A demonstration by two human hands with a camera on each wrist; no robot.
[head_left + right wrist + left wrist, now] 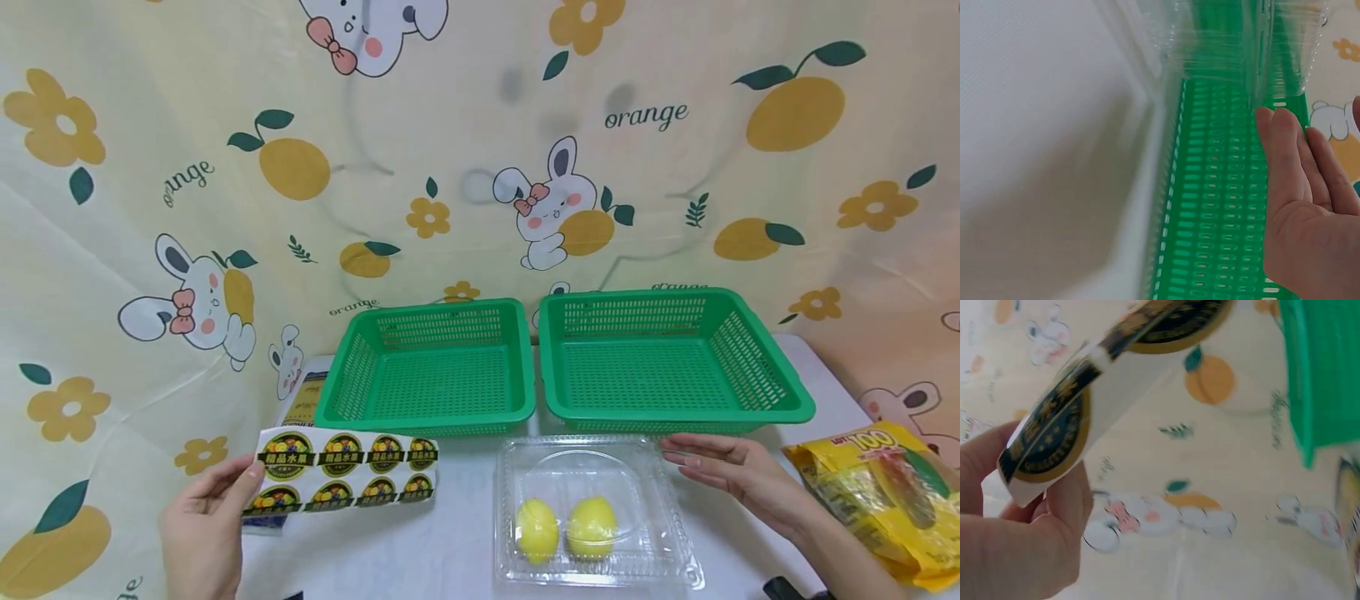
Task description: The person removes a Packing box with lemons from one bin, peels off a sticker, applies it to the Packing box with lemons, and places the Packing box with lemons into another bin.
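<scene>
My left hand [206,525] pinches the left end of a sheet of round stickers [345,471] between thumb and fingers. Black-and-gold labels with fruit pictures cover the white sheet, which bends slightly in the left wrist view. At the front of the table sits a clear plastic clamshell box [645,567], its lid down. Two yellow fruits [537,529] show through it, side by side. With fingers extended, my right hand [750,475] has its fingertips right at the box's upper right edge. That hand [1310,187] holds nothing in the right wrist view.
Behind the box and sheet, two green plastic baskets [427,431] [675,414] stand side by side against a patterned cloth backdrop [450,125]. A yellow snack bag [885,500] lies at the right, close to my right forearm. Another printed package [306,400] is partly hidden behind the left basket.
</scene>
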